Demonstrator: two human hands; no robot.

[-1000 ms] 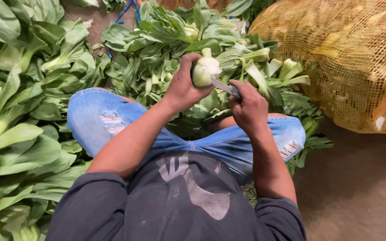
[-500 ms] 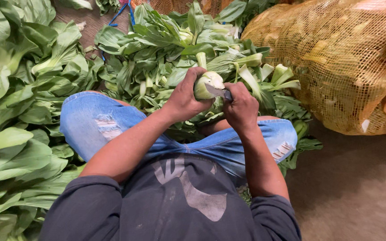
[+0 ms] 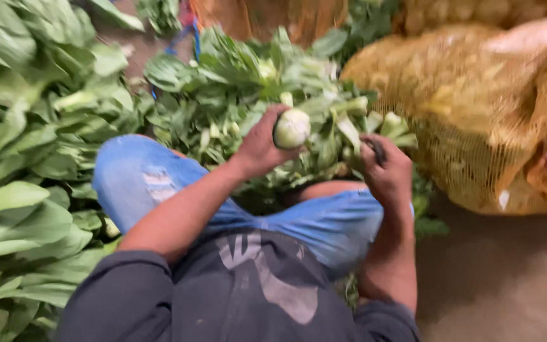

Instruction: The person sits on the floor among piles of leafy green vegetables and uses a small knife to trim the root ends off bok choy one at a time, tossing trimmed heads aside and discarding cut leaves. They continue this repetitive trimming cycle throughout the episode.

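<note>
I am holding one pale green bulb up in front of me, above my knees, and the motion blur is smearing its edges. My left hand is gripping it from the left, fingers curling round the back, so the far side of the bulb is hidden. Its trimmed stalk end is pointing up and it is sitting at my fingertips, higher than my wrist.

My right hand is waiting just to the right of the bulb, apart from it, clenched round a dark handle. Only a stub is showing above my fist; whether a blade is there I cannot tell, since the blur is swallowing it.

Beyond the hands, a heap of leaves is lying on the ground, and a second heap is spreading on my left, cut off by the frame edge. One yellow net sack is bulging on the right, its contents too blurred to name, its right side cut off. My jeans and dark shirt are filling the foreground.
</note>
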